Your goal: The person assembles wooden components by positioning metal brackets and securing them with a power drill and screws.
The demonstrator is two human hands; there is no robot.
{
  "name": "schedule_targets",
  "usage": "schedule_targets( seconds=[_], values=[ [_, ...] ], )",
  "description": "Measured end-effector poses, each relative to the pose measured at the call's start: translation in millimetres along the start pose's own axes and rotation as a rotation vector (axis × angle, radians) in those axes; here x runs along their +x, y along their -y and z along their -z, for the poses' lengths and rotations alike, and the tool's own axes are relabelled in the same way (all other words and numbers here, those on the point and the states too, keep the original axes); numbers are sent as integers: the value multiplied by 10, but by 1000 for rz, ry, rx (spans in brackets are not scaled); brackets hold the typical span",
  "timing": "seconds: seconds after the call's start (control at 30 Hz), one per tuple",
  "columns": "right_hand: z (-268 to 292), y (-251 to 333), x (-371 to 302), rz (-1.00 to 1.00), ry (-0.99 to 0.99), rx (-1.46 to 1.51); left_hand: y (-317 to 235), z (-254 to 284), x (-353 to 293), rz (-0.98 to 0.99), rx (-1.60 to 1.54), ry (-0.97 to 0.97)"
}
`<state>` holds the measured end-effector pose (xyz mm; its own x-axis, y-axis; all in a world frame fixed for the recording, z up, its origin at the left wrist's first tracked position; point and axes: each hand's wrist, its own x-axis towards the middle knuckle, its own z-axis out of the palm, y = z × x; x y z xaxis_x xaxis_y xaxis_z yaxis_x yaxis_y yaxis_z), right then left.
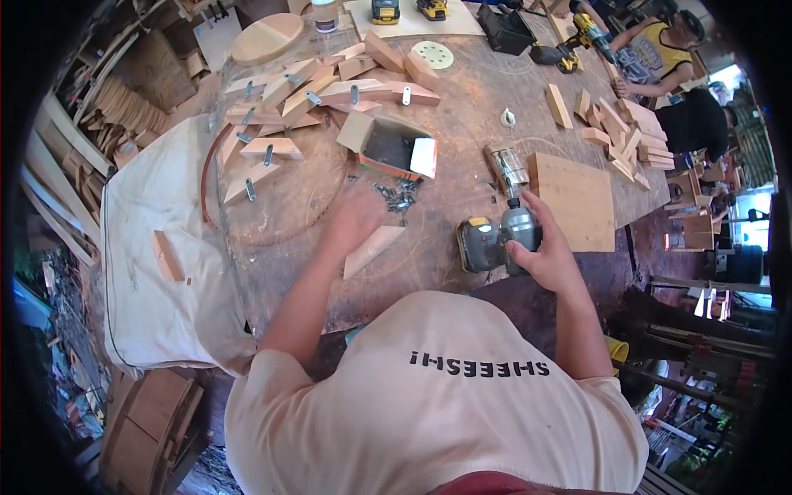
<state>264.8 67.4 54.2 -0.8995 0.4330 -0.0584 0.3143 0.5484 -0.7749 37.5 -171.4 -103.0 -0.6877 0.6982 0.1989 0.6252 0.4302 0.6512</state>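
Observation:
My right hand (551, 254) is closed round the body of a cordless driver (520, 231), which lies on its side with its black and yellow battery (475, 244) to the left. My left hand (356, 216) hovers at or touches the near end of a loose pile of small metal parts (398, 198); its fingers are blurred, and whether it holds anything is hidden. Just below that hand rests an angled wooden piece (373, 250). Behind the pile stands an open cardboard box (393, 148) with dark contents.
Several wooden pieces with metal plates (272, 148) lie at the back left. A square board (573, 202) and a clear jar (509, 167) sit by the driver. More wood offcuts (631, 136) are stacked at right, near another person (660, 58). White cloth (157, 247) covers the left side.

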Motion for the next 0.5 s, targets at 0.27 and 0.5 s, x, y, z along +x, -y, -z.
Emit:
schedule_targets(
  seconds=[0.27, 0.5],
  values=[
    [255, -62, 428, -73, 100, 129, 33, -190, 1402, -4, -29, 81],
    [207, -252, 740, 60, 106, 145, 48, -465, 1667, 15, 317, 352]
  ],
)
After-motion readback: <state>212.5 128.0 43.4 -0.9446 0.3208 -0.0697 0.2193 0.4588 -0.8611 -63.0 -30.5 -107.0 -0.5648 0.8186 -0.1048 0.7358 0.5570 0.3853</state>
